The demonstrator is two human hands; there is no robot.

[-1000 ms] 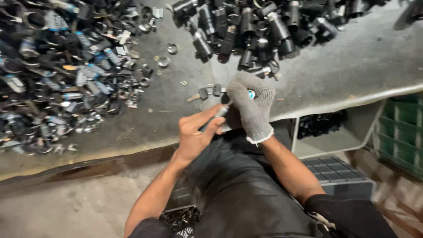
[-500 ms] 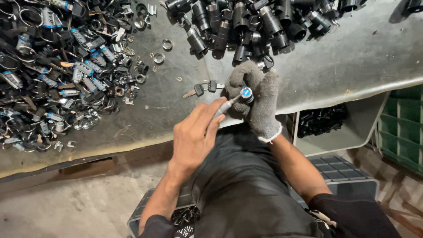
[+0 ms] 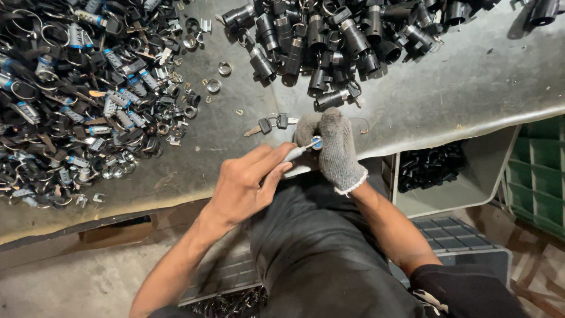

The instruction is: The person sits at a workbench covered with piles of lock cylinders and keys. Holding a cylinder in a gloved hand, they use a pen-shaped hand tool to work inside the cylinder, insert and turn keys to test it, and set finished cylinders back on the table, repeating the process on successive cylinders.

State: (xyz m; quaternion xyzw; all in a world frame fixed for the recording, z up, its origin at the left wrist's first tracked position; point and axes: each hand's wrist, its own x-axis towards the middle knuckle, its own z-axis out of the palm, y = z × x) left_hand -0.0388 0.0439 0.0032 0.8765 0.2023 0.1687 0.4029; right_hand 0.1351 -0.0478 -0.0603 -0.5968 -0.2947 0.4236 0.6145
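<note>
Now the left hand [image 3: 247, 185], bare, pinches a thin metal tool [image 3: 296, 153] whose tip has reached the blue-faced end of a small lock cylinder [image 3: 316, 142]; a second ago that hand was lower and the tool tip short of the cylinder. The right hand [image 3: 332, 147], in a grey knit glove, is clenched round the cylinder, holding it at the near edge of the metal table [image 3: 471, 88], just past the person's lap. So the poking or fitting at the cylinder's face looks to be under way rather than being lined up

At 12 o'clock from the hands lies a heap of black cylinders [image 3: 329, 35]; at 10 o'clock a wider heap of rings and small blue-marked parts [image 3: 76, 106]. A pair of keys [image 3: 271, 123] lies at 11 o'clock, just beside the glove

At 3 o'clock, under the table edge, a pale bin [image 3: 471, 188] holds black parts. A green crate [image 3: 538, 176] sits farther out at 3 o'clock, contents not visible. At 6 o'clock, a grey crate [image 3: 459, 241] shows dark parts at its near end
</note>
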